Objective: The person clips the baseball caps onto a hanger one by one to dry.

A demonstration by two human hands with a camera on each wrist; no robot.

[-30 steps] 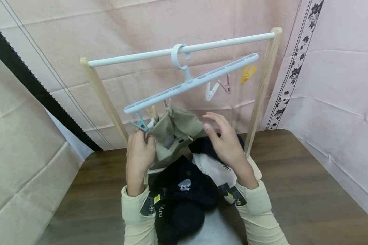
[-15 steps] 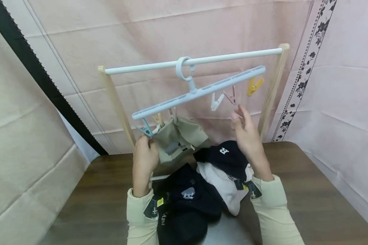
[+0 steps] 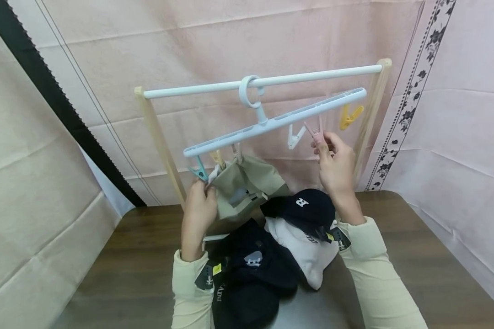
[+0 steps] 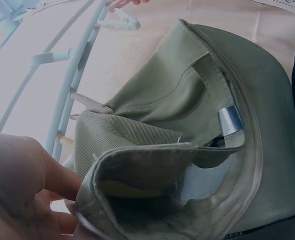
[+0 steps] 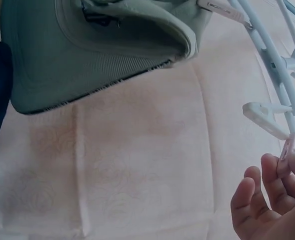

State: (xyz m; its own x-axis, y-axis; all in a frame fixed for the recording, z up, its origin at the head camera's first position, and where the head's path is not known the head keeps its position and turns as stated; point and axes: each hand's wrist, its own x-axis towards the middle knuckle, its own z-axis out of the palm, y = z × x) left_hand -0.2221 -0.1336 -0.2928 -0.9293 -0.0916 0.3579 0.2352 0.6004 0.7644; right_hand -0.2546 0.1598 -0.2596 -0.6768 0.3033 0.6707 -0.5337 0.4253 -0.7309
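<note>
An olive-green cap (image 3: 247, 183) hangs from the left part of a light blue clip hanger (image 3: 276, 122), which tilts down to the left. A beige clip (image 4: 90, 102) and a yellowish clip (image 3: 218, 158) sit at its upper edge. My left hand (image 3: 199, 208) pinches the cap's edge just below a teal clip (image 3: 199, 170); in the left wrist view, the cap's open inside faces the camera. My right hand (image 3: 336, 162) pinches a pink clip (image 3: 318, 136) on the hanger's right part between thumb and fingers. Beside it hang a white clip (image 5: 265, 120) and a yellow clip (image 3: 350, 117).
The hanger's hook loops over the white bar (image 3: 313, 76) of a rack with wooden posts (image 3: 158, 137). Dark caps (image 3: 251, 269) lie in front on the wooden table (image 3: 119, 274). A navy cap (image 3: 306, 210) lies over a white cap (image 3: 304, 246) to their right.
My right hand has moved from beside the olive-green cap up and right to the pink clip and now pinches it. The left hand stays at the cap's edge. The head view has shifted.
</note>
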